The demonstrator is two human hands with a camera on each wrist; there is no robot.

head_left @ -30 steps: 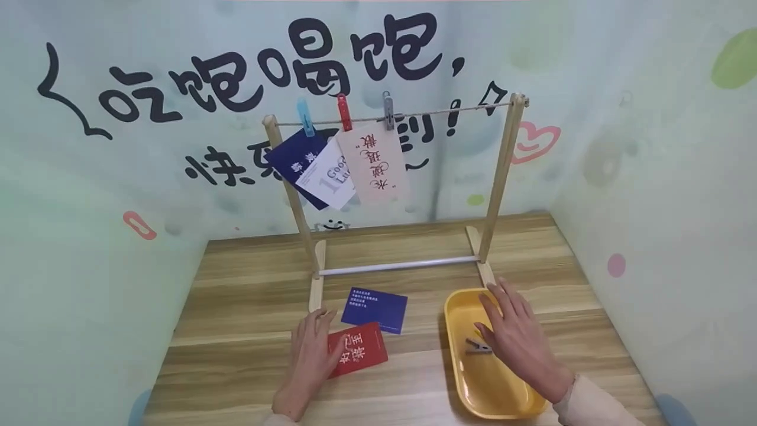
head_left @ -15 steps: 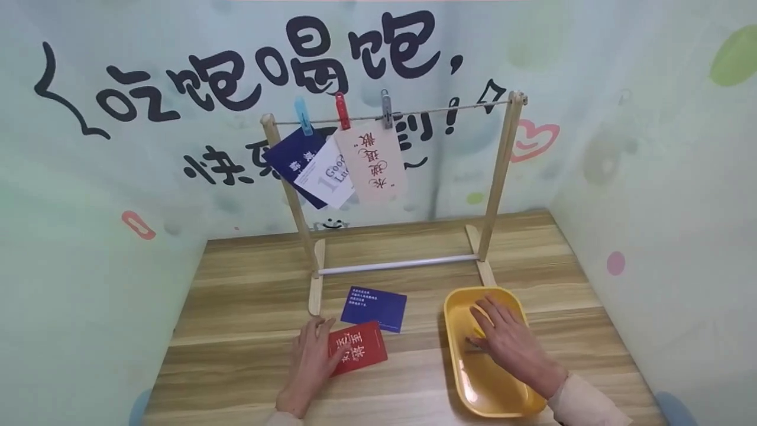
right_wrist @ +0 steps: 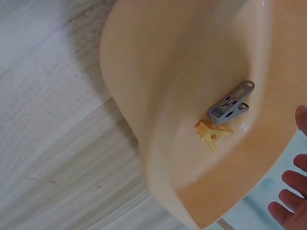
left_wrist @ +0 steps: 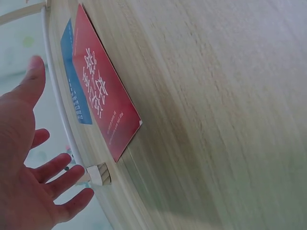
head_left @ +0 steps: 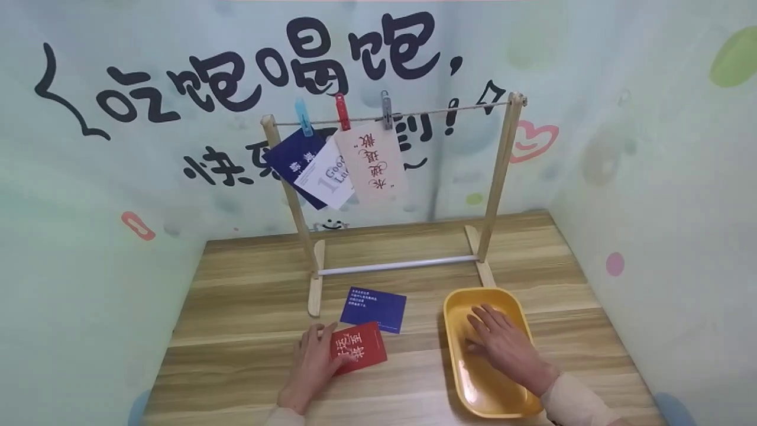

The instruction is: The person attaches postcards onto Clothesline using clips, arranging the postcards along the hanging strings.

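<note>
My left hand (head_left: 311, 362) hovers at the left end of a red card (head_left: 371, 348) with white lettering. In the left wrist view its fingers are spread and relaxed, apart from the card. Partly under the red card lies a dark blue card (head_left: 378, 307) with small white text. My right hand (head_left: 506, 346) is over a yellow plastic tray (head_left: 459, 378), fingers loosely extended and holding nothing. Inside that tray, the right wrist view shows a grey clothespin (right_wrist: 228, 106) beside a small yellow clip (right_wrist: 212, 134); the hand hides both in the head view.
Behind the cards stands a wooden frame (head_left: 501, 177) with a string (head_left: 437, 112) across its top. Light blue (head_left: 303, 118), red (head_left: 342, 112) and grey (head_left: 387, 112) clothespins hold a navy card (head_left: 293, 151), a white card (head_left: 325, 183) and a pale pink card (head_left: 378, 163).
My right hand has moved a little left and toward me over the tray, covering the grey clothespin that showed earlier. My left hand has barely shifted beside the red card.
</note>
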